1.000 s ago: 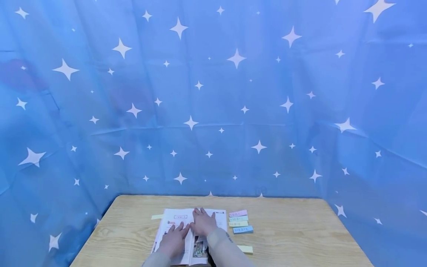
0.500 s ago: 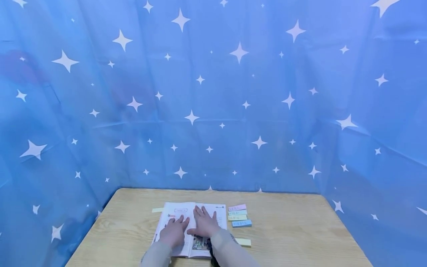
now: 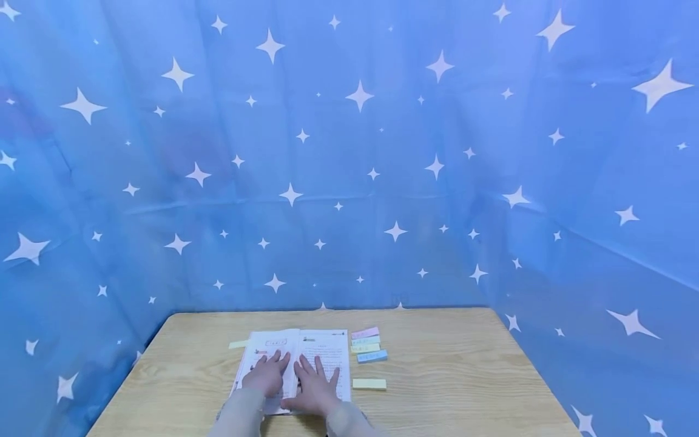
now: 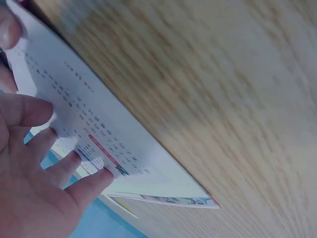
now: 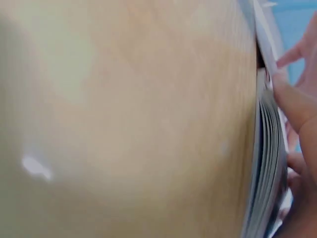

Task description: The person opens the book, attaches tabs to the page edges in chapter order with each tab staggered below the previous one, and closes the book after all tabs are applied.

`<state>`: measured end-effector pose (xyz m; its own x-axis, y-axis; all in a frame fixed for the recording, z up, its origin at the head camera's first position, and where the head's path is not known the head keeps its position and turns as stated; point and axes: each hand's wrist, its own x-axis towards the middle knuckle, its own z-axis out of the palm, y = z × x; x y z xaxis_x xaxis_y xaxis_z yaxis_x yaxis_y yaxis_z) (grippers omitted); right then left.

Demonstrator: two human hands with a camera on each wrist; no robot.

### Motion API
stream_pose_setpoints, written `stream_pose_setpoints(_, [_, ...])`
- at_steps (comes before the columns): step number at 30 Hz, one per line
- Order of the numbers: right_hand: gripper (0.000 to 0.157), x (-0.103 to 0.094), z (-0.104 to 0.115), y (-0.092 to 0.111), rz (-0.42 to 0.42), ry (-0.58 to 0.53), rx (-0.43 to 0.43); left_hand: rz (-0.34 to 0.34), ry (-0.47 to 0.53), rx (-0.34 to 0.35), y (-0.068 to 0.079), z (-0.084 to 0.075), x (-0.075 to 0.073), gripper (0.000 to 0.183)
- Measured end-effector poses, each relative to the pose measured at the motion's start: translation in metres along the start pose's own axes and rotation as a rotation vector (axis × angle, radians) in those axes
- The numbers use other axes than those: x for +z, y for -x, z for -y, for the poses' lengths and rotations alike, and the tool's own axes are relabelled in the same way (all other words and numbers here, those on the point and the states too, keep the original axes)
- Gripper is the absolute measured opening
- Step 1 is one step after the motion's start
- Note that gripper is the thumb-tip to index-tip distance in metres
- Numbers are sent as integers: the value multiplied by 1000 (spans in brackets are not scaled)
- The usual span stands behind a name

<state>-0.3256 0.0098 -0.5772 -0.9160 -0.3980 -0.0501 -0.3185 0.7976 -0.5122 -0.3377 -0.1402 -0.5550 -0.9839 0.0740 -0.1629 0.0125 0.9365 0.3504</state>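
An open book (image 3: 324, 355) with printed pages lies on the wooden table. My left hand (image 3: 266, 377) rests on its left page, fingers spread toward the top. My right hand (image 3: 315, 388) lies spread on the lower part of the right page, its thumb reaching across the spine near the bottom edge. In the left wrist view, the left hand's fingertips (image 4: 106, 174) touch the printed page (image 4: 116, 124). The right wrist view catches the book's stacked page edges (image 5: 267, 148) side-on, with the right thumb (image 5: 292, 101) at the top page.
Pink (image 3: 364, 333), pale green (image 3: 366, 341), yellow (image 3: 366, 348) and blue (image 3: 372, 357) sticky-note strips with handwriting sit right of the book. Below them lies a plain yellow strip (image 3: 369, 384). A pale tab (image 3: 238, 345) sticks out at the book's left. A starry blue curtain (image 3: 349, 152) surrounds the table.
My right hand has slid down from the upper right page toward the bottom, uncovering lines of text there. The left hand stays on the left page. The head view has swung, shifting everything leftward.
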Motion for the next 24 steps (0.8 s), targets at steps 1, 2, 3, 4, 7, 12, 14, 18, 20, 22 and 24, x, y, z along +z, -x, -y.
stream_pose_setpoints(1, [84,1,-2,1,-8,-21,-6,5,3,3,-1,0,-1,56])
stream_pose_setpoints(2, [80,1,-4,2,-11,-38,-10,9,8,6,-2,0,-2,55])
stream_pose_setpoints(3, [77,1,-6,4,-12,-51,-18,12,10,12,-4,0,-4,55])
stream_pose_setpoints(4, [73,-1,-9,5,-13,-59,-29,14,11,16,-5,-1,-4,56])
stream_pose_setpoints(7, [67,-7,-19,13,-7,-65,-58,26,6,18,-8,-3,-6,57])
stream_pose_setpoints(12, [65,-13,-31,27,48,-47,-110,13,-19,-4,-10,-3,-5,53])
stream_pose_setpoints(14, [67,-13,-37,32,81,-35,-135,-15,-36,3,-11,-3,-6,48])
stream_pose_setpoints(18, [72,-11,-48,39,139,40,-176,-86,-11,-9,-15,-6,-10,37])
stream_pose_setpoints(20, [74,-8,-51,40,144,77,-195,-112,3,-28,-17,-9,-13,34])
stream_pose_setpoints(22, [74,-6,-53,41,135,107,-213,-130,-2,-38,-18,-13,-17,32])
stream_pose_setpoints(24, [74,-4,-53,41,123,119,-221,-140,-29,-27,-18,-18,-19,30])
